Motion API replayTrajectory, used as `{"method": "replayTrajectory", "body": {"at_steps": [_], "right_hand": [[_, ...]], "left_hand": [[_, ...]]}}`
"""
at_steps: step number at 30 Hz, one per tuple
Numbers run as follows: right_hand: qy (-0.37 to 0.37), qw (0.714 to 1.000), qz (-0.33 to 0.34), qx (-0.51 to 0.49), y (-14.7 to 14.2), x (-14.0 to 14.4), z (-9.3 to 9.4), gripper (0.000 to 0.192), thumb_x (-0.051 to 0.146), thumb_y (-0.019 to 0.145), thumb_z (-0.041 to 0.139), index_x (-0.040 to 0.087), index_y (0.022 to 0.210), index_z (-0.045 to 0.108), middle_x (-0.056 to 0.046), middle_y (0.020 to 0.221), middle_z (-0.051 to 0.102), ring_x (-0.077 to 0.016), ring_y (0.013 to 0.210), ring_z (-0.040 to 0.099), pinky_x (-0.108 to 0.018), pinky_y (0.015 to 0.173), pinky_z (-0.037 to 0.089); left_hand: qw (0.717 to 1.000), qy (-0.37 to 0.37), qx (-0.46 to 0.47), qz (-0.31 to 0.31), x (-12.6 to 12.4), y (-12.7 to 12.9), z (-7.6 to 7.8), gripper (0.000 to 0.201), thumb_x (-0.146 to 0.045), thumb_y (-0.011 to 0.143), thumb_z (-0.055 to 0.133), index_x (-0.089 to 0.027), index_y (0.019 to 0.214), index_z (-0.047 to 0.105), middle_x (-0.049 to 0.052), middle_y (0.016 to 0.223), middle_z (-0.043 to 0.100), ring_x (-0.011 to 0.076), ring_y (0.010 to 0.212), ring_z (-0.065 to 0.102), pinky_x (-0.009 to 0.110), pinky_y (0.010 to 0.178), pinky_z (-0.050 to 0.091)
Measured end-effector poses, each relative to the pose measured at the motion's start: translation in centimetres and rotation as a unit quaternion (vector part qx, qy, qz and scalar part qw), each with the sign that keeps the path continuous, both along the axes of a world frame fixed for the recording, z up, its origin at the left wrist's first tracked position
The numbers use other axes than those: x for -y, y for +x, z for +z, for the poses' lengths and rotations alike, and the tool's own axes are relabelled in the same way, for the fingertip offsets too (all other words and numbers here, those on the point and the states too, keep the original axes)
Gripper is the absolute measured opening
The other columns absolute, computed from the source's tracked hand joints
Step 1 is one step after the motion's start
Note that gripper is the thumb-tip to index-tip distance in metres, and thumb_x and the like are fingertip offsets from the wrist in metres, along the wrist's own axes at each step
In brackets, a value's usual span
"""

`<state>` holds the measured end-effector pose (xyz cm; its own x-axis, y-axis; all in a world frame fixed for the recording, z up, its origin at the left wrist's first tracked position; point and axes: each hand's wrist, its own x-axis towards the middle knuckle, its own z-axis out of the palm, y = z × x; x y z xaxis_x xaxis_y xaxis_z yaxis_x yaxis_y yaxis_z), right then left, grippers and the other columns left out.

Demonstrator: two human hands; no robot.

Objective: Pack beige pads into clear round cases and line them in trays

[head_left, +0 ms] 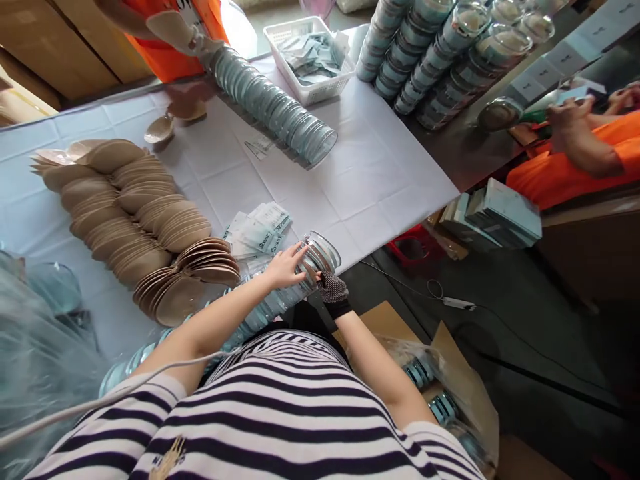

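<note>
A long row of clear plastic cups [260, 313] lies nested on its side along the table's near edge. My bare left hand [287, 268] lies over the top of the row near its right end, its fingers curved around a cup. At the same end, my right hand [333, 288], in a dark dotted fingerless glove, grips the cups from the side with curled fingers. The rims of the end cups [325, 248] stick out past both hands. Just behind my left hand are printed white sachets [263, 230]. Brown fan-shaped pieces [135, 207] stand in stacked rows to the left.
Another nested cup row [275, 100] lies across the white-covered table [380, 173]. Behind it are a white basket [310, 90] of packets and tall cup stacks [450, 47]. People in orange [575, 153] work nearby. An open carton [470, 393] sits below right; a cable [460, 303] crosses the floor.
</note>
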<state>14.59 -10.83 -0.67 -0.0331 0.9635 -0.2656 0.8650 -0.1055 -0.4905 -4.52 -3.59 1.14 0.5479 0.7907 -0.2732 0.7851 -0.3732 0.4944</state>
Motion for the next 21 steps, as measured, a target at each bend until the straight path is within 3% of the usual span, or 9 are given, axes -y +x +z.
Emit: {"method": "replayTrajectory", "body": {"at_steps": [5, 13, 19, 21], "right_hand": [[-0.031, 0.999, 0.018, 0.035, 0.1, 0.6, 1.2, 0.022, 0.032, 0.085, 0.058, 0.020, 0.100, 0.069, -0.006, 0.098, 0.074, -0.0201, 0.088, 0.069, -0.025, 0.076, 0.049], [-0.066, 0.995, 0.035, 0.071, -0.9, 1.1, 1.1, 0.031, 0.034, 0.082, 0.059, 0.023, 0.109, 0.070, -0.008, 0.104, 0.074, -0.0251, 0.093, 0.071, -0.028, 0.077, 0.051], [-0.062, 0.995, 0.055, 0.047, -0.5, 0.9, 1.2, 0.029, 0.035, 0.076, 0.066, 0.018, 0.099, 0.072, -0.011, 0.096, 0.075, -0.0255, 0.086, 0.071, -0.029, 0.073, 0.050], [-0.068, 0.995, 0.064, 0.038, -0.4, 0.2, 1.0, 0.022, 0.033, 0.076, 0.067, 0.014, 0.085, 0.074, -0.013, 0.083, 0.075, -0.0252, 0.078, 0.071, -0.032, 0.070, 0.050]], "left_hand": [[1.000, 0.006, 0.004, 0.005, 0.3, 0.2, 0.0, 0.082, -0.044, 0.083, 0.057, -0.024, 0.155, 0.024, 0.013, 0.160, 0.027, 0.0318, 0.141, 0.035, 0.048, 0.111, 0.033], [1.000, 0.006, 0.006, -0.003, 0.5, 0.3, 0.0, 0.079, -0.043, 0.084, 0.056, -0.023, 0.154, 0.026, 0.013, 0.159, 0.028, 0.0307, 0.142, 0.034, 0.046, 0.111, 0.033], [1.000, 0.004, -0.013, 0.000, 0.7, 0.9, -0.3, 0.082, -0.045, 0.084, 0.056, -0.023, 0.155, 0.022, 0.015, 0.160, 0.024, 0.0333, 0.144, 0.028, 0.051, 0.111, 0.030], [1.000, 0.009, -0.016, 0.001, 0.7, 1.2, -0.4, 0.084, -0.046, 0.083, 0.057, -0.023, 0.156, 0.022, 0.015, 0.160, 0.024, 0.0356, 0.144, 0.028, 0.053, 0.111, 0.031]]}}
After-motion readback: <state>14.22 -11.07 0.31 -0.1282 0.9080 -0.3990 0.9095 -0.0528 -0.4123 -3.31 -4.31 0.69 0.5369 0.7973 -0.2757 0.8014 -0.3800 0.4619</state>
